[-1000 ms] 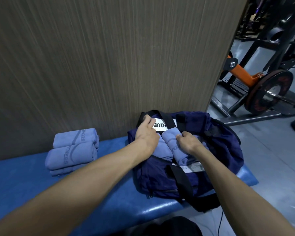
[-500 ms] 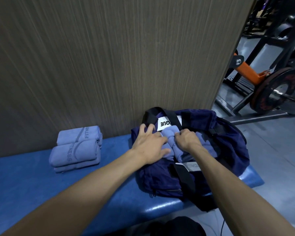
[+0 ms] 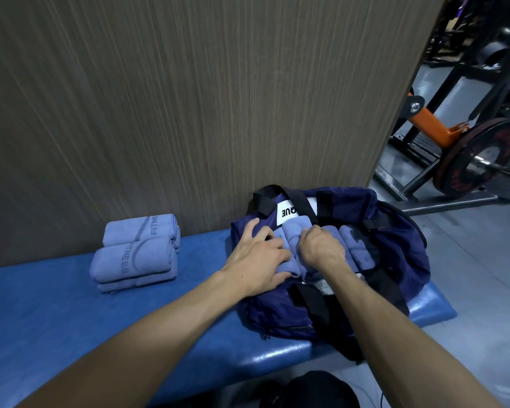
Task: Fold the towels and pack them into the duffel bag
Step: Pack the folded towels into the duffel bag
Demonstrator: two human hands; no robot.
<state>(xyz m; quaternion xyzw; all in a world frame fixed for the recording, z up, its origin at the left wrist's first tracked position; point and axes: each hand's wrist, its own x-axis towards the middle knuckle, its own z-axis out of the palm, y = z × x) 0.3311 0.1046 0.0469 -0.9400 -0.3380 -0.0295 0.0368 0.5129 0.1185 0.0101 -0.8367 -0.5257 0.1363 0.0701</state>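
A navy duffel bag point(image 3: 395, 248) with black straps lies open on the right end of a blue padded bench point(image 3: 71, 313). Folded light-blue towels point(image 3: 355, 245) sit side by side in its opening. My left hand point(image 3: 259, 257) lies with spread fingers on the leftmost packed towel and the bag's left edge. My right hand point(image 3: 321, 250) has its fingers curled down onto the middle towel point(image 3: 295, 231), pressing or gripping it. To the left on the bench stands a stack of folded light-blue towels point(image 3: 136, 254) printed FITNESS.
A wood-grain wall panel point(image 3: 189, 98) rises directly behind the bench. To the right on the grey floor stands a gym machine with an orange arm and a weight plate point(image 3: 477, 160). A dark object point(image 3: 312, 390) lies below the bench's front edge.
My left hand slid from the bag's far label down onto the left towel, fingers spreading. My right hand stayed on the middle towel. The view shifted slightly.
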